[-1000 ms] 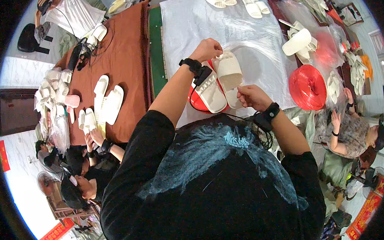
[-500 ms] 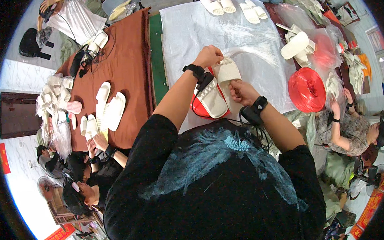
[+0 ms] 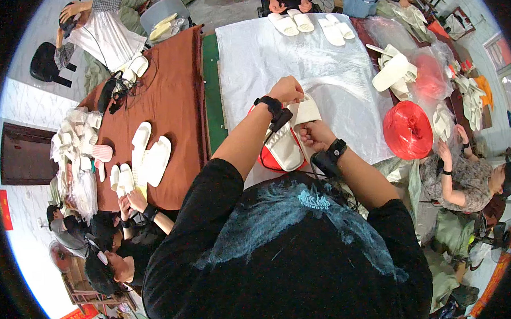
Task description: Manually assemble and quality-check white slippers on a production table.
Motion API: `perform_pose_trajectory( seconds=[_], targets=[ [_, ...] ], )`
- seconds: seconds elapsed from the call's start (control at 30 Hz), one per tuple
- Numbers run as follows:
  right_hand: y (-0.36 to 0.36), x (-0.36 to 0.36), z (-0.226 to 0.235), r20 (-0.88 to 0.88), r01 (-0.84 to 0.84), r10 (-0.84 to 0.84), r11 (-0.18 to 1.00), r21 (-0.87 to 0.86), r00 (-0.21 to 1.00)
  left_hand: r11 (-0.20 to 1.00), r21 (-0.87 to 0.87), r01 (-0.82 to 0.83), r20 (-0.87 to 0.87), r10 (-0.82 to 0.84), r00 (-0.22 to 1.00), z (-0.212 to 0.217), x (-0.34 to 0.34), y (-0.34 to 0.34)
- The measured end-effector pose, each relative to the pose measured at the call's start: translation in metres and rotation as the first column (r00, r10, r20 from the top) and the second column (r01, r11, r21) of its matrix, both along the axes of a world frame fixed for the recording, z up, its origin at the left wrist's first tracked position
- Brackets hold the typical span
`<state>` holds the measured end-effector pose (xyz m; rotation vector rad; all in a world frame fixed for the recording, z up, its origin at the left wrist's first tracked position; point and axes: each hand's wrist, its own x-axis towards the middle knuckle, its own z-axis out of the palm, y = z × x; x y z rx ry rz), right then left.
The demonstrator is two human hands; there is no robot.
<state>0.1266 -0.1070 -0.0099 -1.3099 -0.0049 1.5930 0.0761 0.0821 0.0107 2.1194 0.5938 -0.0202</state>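
Two cream slippers lie side by side in front of me. Beneath the left slipper (image 3: 286,149) shows something red (image 3: 271,160). The right slipper (image 3: 306,111) sits slightly farther away. My left hand (image 3: 287,91) is closed in a pinch above its toe end; whatever those fingers hold is too small to make out. Curled fingers of my right hand (image 3: 318,135) grip the right slipper near the back edge of its strap. Dark bands with small boxes circle both my wrists.
White strands (image 3: 343,70) lie on the pale sheet (image 3: 245,51) beyond my hands. A red roll of plastic twine (image 3: 408,130) stands at right. More slippers (image 3: 397,70) are piled behind it. Several slippers (image 3: 154,161) rest on the brown cloth (image 3: 166,66) at left, where a co-worker's hands (image 3: 133,203) work.
The view has tilted slightly, bringing a person's hands at the far table edge into sight. My left fingers have curled in more tightly near the toe end. My right hand stays at the slipper.
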Motion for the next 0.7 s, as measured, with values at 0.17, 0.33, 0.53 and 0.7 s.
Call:
perform_pose_trajectory(
  seconds=[0.17, 0.33, 0.53, 0.7],
  targets=[
    [0.002, -0.003, -0.01, -0.02, 0.018, -0.017, 0.999, 0.049, 1.0, 0.999, -0.045, 0.008, -0.088, -0.012, 0.996, -0.003, 0.007, 0.001],
    [-0.003, 0.005, -0.008, -0.07, -0.056, 0.06, 0.997, 0.062, 0.996, 0.991, 0.128, 0.05, -0.031, -0.046, 0.998, -0.013, 0.015, 0.001],
    [-0.038, 0.038, 0.043, 0.226, -0.439, 0.421, 0.898, 0.034, 0.878, 0.974, 0.132, -0.185, 0.37, 0.125, 0.921, 0.007, -0.018, -0.016],
    [-0.024, 0.065, 0.062, 0.548, -0.443, 0.327, 0.892, 0.089, 0.77, 0.941, -0.014, -0.338, 0.414, 0.313, 0.855, 0.014, -0.04, -0.039]
  ],
)
